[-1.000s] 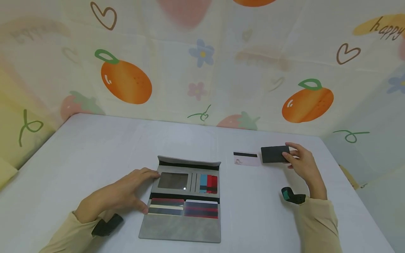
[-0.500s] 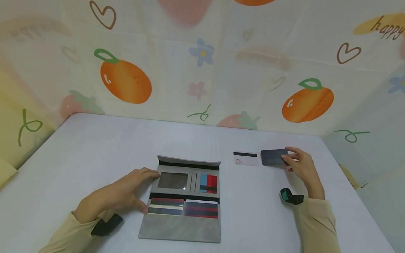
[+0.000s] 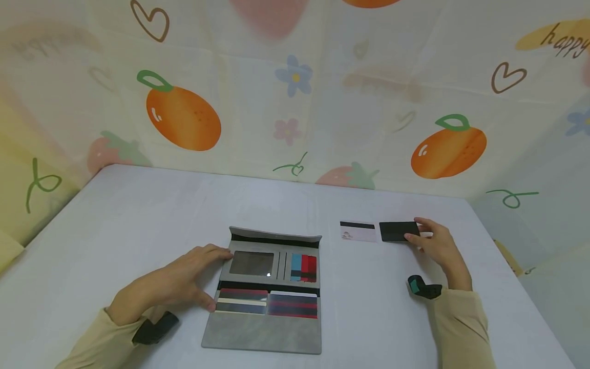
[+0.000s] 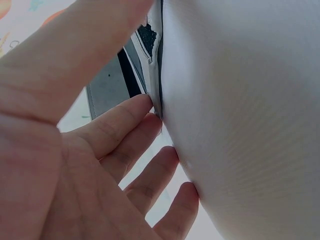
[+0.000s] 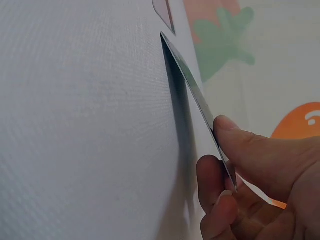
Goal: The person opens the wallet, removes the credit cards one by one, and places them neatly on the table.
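My right hand pinches a black card by its right end, thumb on top and fingers beneath. In the right wrist view the card is tilted, its far end close to the white tabletop and its held end raised. A white card with a black stripe lies just left of it. An unfolded grey wallet lies flat, several cards in its slots. At its left edge rests my left hand, thumb and fingers spread along the side. The left wrist view shows those fingertips touching the wallet's edge.
A white-covered table bears everything. Behind it hangs a curtain printed with fruit, flowers and hearts. The wallet's top flap stands slightly raised. Black wrist cameras are strapped at both cuffs.
My right hand has lowered the black card toward the table, and its tilt has changed; it now appears level beside the white card. My left hand and the wallet have stayed put.
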A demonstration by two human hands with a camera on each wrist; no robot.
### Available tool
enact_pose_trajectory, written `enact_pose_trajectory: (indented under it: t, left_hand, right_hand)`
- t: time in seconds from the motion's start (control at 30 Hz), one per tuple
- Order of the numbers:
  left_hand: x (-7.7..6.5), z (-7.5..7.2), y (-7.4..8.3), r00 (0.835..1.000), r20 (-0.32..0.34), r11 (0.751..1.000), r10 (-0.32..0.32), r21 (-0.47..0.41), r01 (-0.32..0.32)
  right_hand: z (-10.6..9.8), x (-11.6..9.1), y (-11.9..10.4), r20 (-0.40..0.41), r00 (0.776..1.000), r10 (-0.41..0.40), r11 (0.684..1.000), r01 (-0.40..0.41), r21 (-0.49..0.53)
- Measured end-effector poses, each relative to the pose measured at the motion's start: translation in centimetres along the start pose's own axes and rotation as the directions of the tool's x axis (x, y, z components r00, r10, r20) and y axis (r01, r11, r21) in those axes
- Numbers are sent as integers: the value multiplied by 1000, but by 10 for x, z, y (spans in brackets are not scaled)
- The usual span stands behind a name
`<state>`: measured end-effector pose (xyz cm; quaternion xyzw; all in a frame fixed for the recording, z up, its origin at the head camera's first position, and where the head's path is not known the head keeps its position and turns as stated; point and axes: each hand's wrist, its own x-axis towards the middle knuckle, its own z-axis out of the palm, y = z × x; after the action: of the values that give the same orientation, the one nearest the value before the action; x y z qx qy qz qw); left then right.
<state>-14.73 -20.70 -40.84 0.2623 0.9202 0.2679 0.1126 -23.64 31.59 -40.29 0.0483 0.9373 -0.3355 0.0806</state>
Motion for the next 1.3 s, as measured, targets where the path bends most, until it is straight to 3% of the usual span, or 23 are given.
enact_pose_trajectory:
  t: [0.5, 0.9, 1.3]
  left_hand:
    - [1, 0, 0, 1000, 1, 1000, 1, -6, -1]
    - [0, -2, 1, 1000, 4, 1000, -26, -8, 26]
    - [-1, -2, 1, 999, 8, 999, -35, -19, 35]
  right_hand:
    - [1, -1, -1, 36, 999, 39, 999, -39, -14]
    - [-4, -5, -6, 28, 999, 18, 999, -17, -33]
    - [4, -8, -29, 70, 985, -155, 988, 156, -18]
